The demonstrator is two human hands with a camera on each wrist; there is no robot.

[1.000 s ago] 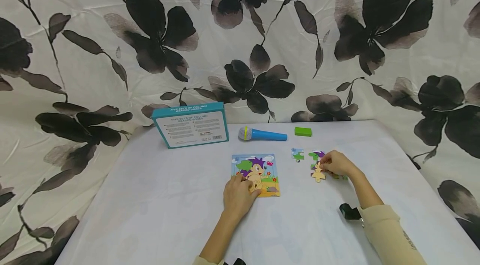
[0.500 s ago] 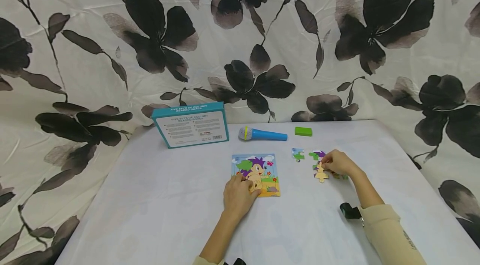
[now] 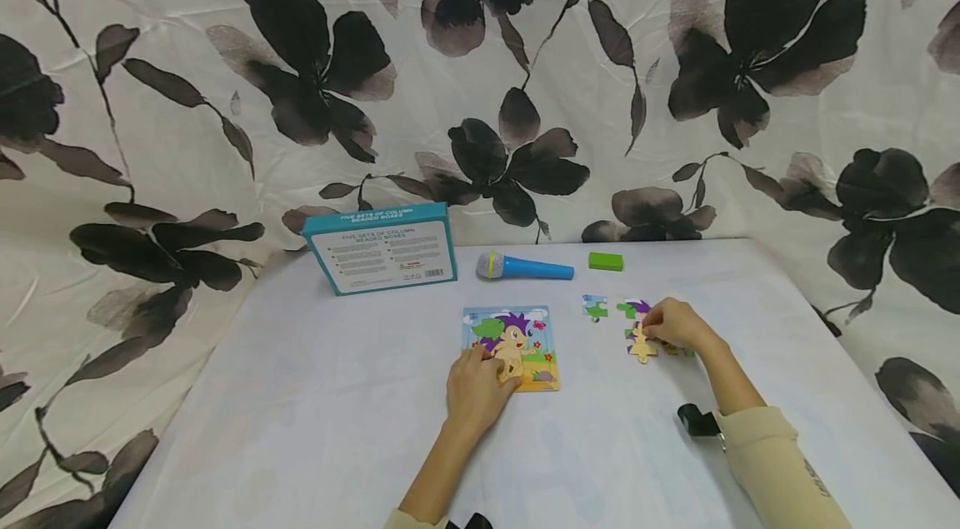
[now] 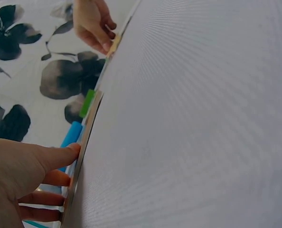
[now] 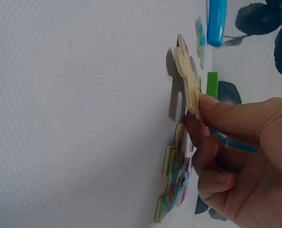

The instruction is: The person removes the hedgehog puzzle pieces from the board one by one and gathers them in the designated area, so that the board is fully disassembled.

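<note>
In the head view my left hand (image 3: 476, 391) rests on the lower left of a square hedgehog puzzle (image 3: 543, 354). Its fingers lie loosely over the picture, and the left wrist view shows them touching the thin wooden board (image 4: 89, 128). Over to the right, my right hand (image 3: 678, 325) pinches a beige and purple puzzle piece (image 3: 642, 346) between thumb and finger. Seen from the right wrist, that piece (image 5: 187, 80) is tilted slightly off the table. Several loose pieces (image 5: 172, 190) lie beside and below the hand, partly hidden by it in the head view.
One blue and green piece (image 3: 596, 308) lies between the puzzle and my right hand. Farther back are a teal box (image 3: 382, 250), a blue toy microphone (image 3: 532, 268) and a green block (image 3: 605, 262). A floral cloth (image 3: 517, 96) hangs behind the white table (image 3: 315, 404).
The pinched puzzle piece has shifted slightly to the right since a second ago and then stayed there. My left hand has stayed on the puzzle.
</note>
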